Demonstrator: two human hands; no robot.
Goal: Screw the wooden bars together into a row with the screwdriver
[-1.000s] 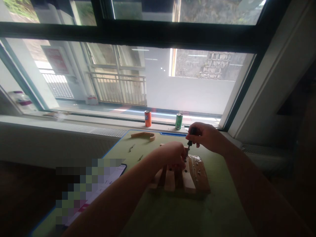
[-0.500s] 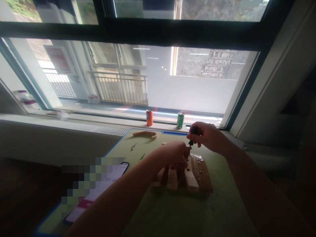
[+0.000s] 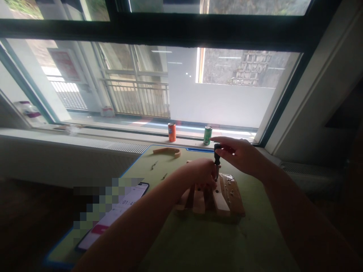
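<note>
My right hand [image 3: 241, 153] is at the black handle of a screwdriver [image 3: 217, 155], thumb against it and a forefinger stretched out past its top. The screwdriver stands nearly upright, its shaft pointing down at a pale wooden slat [image 3: 220, 202] with dark holes. My left hand [image 3: 202, 172] is closed beside the tip, fingers pinched low at the slat; what they hold is hidden. More slats [image 3: 199, 204] lie parallel under and beside this hand. To their right is a brown wooden board [image 3: 234, 196] with several small metal pieces on it, perhaps screws.
A curved wooden piece [image 3: 167, 152] and small dark metal bits [image 3: 154, 165] lie on the green tabletop [image 3: 136, 170]. By my left forearm is a phone [image 3: 113, 219] showing a timer. An orange can [image 3: 172, 132] and a green can [image 3: 208, 135] stand on the windowsill.
The screwdriver has gone from leaning right to nearly upright. My right hand's grip has loosened, with the forefinger now stretched out. My left hand stays at the slat.
</note>
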